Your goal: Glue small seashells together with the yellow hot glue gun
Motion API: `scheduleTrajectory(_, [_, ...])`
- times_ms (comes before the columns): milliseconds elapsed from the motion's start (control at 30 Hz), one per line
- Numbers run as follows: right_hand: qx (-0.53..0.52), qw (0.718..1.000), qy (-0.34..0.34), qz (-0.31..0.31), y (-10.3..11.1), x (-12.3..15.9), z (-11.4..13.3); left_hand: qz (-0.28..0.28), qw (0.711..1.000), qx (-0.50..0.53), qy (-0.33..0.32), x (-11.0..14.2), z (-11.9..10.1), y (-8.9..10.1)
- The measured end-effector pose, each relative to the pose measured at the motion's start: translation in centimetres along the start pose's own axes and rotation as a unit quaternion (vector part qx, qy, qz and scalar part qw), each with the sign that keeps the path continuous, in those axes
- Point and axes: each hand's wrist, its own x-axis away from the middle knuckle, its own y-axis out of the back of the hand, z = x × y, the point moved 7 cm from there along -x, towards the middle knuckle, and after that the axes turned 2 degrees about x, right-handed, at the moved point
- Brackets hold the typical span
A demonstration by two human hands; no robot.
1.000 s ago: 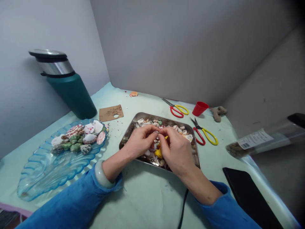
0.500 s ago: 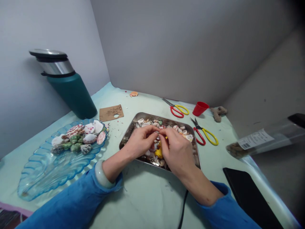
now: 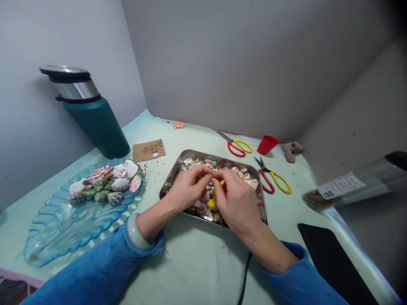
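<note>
Shells (image 3: 103, 186) sit heaped towards the far end of a clear blue dish (image 3: 63, 228); rightward, the left hand (image 3: 186, 188), thumb and fingers pinched together, meets the similarly pinched right hand (image 3: 238, 199) (I cannot tell what they grip). Beneath both, a metal tray (image 3: 169, 174) holds smaller shells (image 3: 243, 172), with scissors (image 3: 276, 180) just beside it.

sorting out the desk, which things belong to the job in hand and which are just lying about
Seems in use:
- left hand and right hand, fingertips together
- metal tray beneath them
- shells in it

Seems just lying about:
- bottle
- card
- two pairs of scissors
- red cup

Can't tell: blue dish
</note>
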Motion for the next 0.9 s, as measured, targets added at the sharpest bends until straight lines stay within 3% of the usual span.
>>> scheduleTrajectory(900, [0.002, 1.000, -0.013, 0.008, 0.09, 0.11, 0.00, -0.004, 1.000, 0.024, -0.001, -0.03, -0.11, -0.07])
